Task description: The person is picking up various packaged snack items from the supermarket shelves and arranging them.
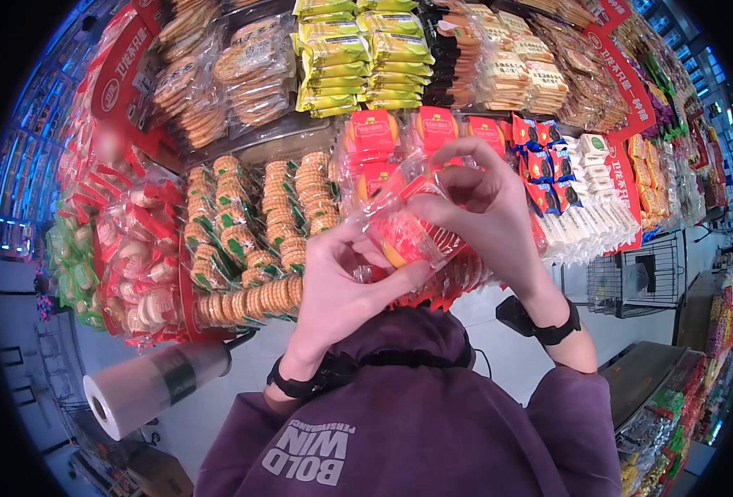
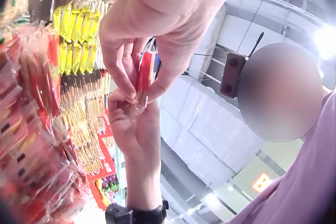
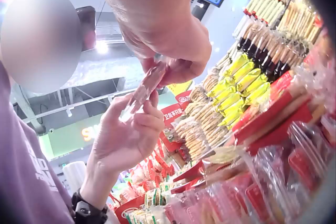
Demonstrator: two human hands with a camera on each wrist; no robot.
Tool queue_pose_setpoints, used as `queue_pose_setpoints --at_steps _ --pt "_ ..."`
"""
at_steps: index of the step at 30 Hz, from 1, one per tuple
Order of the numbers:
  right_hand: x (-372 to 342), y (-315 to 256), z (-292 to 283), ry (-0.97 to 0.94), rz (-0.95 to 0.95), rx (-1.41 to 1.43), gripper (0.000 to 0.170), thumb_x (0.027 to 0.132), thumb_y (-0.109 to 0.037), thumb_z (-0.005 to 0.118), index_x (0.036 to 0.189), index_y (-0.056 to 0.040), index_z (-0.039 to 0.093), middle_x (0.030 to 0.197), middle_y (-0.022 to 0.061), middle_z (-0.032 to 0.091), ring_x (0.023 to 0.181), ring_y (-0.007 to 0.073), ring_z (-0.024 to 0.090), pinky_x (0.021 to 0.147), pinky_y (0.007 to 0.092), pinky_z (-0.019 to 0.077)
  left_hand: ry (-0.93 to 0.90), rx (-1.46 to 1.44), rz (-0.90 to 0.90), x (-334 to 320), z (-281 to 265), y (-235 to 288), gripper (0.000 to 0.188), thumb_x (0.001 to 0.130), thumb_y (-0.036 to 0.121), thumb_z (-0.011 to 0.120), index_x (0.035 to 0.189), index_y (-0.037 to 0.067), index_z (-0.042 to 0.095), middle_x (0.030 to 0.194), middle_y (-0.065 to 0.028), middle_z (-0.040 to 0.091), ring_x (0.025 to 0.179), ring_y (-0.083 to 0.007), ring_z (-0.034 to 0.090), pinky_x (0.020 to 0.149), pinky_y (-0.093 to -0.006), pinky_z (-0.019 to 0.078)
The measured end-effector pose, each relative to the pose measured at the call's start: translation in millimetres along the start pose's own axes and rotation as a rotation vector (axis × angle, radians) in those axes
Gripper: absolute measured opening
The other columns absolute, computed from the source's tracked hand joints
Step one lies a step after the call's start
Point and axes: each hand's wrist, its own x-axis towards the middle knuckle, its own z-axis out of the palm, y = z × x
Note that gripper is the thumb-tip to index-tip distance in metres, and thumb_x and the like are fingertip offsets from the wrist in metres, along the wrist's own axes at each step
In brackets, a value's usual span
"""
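Note:
Both hands hold one clear-wrapped red snack packet [image 1: 406, 232] with a yellow-orange round piece showing inside. My left hand [image 1: 346, 277] pinches its lower edge, thumb laid along the near side. At the upper right end, the fingers and thumb of my right hand [image 1: 492, 211] pinch the wrapper. Seen edge-on in the left wrist view, the packet [image 2: 145, 71] is thin. The right wrist view shows the packet [image 3: 149, 84] slanting between the two hands. Behind it in the head view lie stacks of similar red packets [image 1: 372, 132].
Round biscuits in clear packs [image 1: 279, 195] fill the bin on the left. Yellow packets [image 1: 331, 54] stand in stacks at the back. Blue-and-red packets [image 1: 540, 166] and white packs [image 1: 586, 228] lie to the right. A roll of plastic bags [image 1: 134, 393] is at lower left.

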Motion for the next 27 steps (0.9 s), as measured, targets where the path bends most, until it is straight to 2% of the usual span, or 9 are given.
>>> queue_pose_setpoints --at_steps 3,4,7,10,16,19,22,25,27 --pt "4.4 -6.7 5.1 -0.102 0.084 -0.178 0.033 0.08 -0.002 0.081 0.107 -0.0057 0.062 0.088 -0.005 0.062 0.078 0.0001 0.057 0.068 0.0178 0.0426 -0.098 -0.054 -0.127 -4.3 7.4 10.9 0.021 0.085 0.001 0.077 0.104 -0.005 0.069 0.084 -0.0031 0.071 0.074 -0.0065 0.066 0.066 -0.0234 0.0528" --pt "5.8 -8.0 5.4 -0.1 0.091 -0.189 0.029 0.08 -0.003 0.081 0.103 -0.0066 0.064 0.085 -0.0067 0.058 0.079 0.0 0.057 0.068 0.0178 0.0421 -0.086 -0.021 -0.179 -6.5 -0.1 7.9 0.02 0.09 0.003 0.073 0.107 -0.006 0.068 0.092 -0.0074 0.073 0.075 -0.0102 0.069 0.066 -0.0255 0.0556" --pt "5.0 -28.1 4.7 -0.122 0.226 -0.174 0.031 0.08 -0.005 0.081 0.106 -0.0051 0.065 0.093 -0.0036 0.064 0.082 0.0019 0.059 0.07 0.0184 0.0455 0.032 -0.204 -0.09 -8.5 -2.0 7.7 0.021 0.091 0.003 0.07 0.109 -0.008 0.068 0.096 -0.0104 0.073 0.075 -0.0132 0.071 0.067 -0.0273 0.0581" --pt "3.3 -11.0 0.8 -0.12 -0.036 -0.219 0.032 0.083 -0.02 0.082 0.106 -0.0023 0.067 0.094 0.0017 0.068 0.081 0.0063 0.064 0.069 0.0215 0.0486 0.074 -0.203 -0.028 -8.8 -3.3 10.9 0.022 0.092 0.002 0.07 0.111 -0.009 0.067 0.098 -0.0126 0.074 0.076 -0.0148 0.071 0.069 -0.028 0.059" --pt "2.2 -27.7 -0.2 -0.161 0.036 -0.3 0.033 0.084 -0.017 0.081 0.11 -0.0016 0.069 0.099 0.0011 0.071 0.081 0.0039 0.063 0.066 0.0211 0.0476 0.17 -0.166 0.175 -10.6 -5.1 7.0 0.022 0.089 -0.004 0.071 0.11 -0.008 0.067 0.103 -0.0129 0.073 0.09 -0.0139 0.07 0.079 -0.0277 0.0567" --pt "0.6 -26.2 1.3 -0.109 -0.095 -0.283 0.03 0.08 -0.011 0.082 0.107 -0.0042 0.072 0.099 0.0015 0.072 0.079 0.0076 0.063 0.066 0.0238 0.0481 0.182 -0.171 0.191 -6.3 -8.5 14.8 0.023 0.087 -0.008 0.07 0.109 -0.007 0.067 0.108 -0.014 0.072 0.1 -0.0148 0.067 0.087 -0.0292 0.0546" --pt "-0.1 -31.0 -3.3 -0.196 -0.518 -0.523 0.034 0.068 0.005 0.082 0.1 -0.0039 0.074 0.099 0.0063 0.073 0.091 0.0172 0.066 0.081 0.0323 0.051 0.157 -0.066 0.27 -3.0 -17.3 8.2 0.027 0.081 -0.014 0.067 0.107 -0.007 0.066 0.111 -0.0161 0.071 0.106 -0.0189 0.067 0.094 -0.0325 0.0525" --pt "-5.4 -33.1 2.8 -0.194 -0.743 -0.602 0.036 0.061 0.005 0.083 0.095 -0.0059 0.076 0.093 0.0077 0.074 0.088 0.0214 0.067 0.08 0.0348 0.0506 0.096 0.021 0.425 4.2 -25.9 5.2 0.032 0.074 -0.018 0.065 0.104 -0.007 0.067 0.111 -0.0179 0.071 0.107 -0.023 0.067 0.096 -0.0349 0.0516" --pt "-7.2 -33.0 2.4 -0.194 -0.786 -0.612 0.037 0.059 0.005 0.082 0.093 -0.007 0.077 0.094 0.0073 0.073 0.085 0.0219 0.067 0.077 0.0344 0.0515 0.075 0.052 0.486 5.8 -28.3 5.9 0.035 0.069 -0.019 0.063 0.102 -0.007 0.067 0.111 -0.0189 0.072 0.106 -0.0254 0.068 0.095 -0.0358 0.0517"
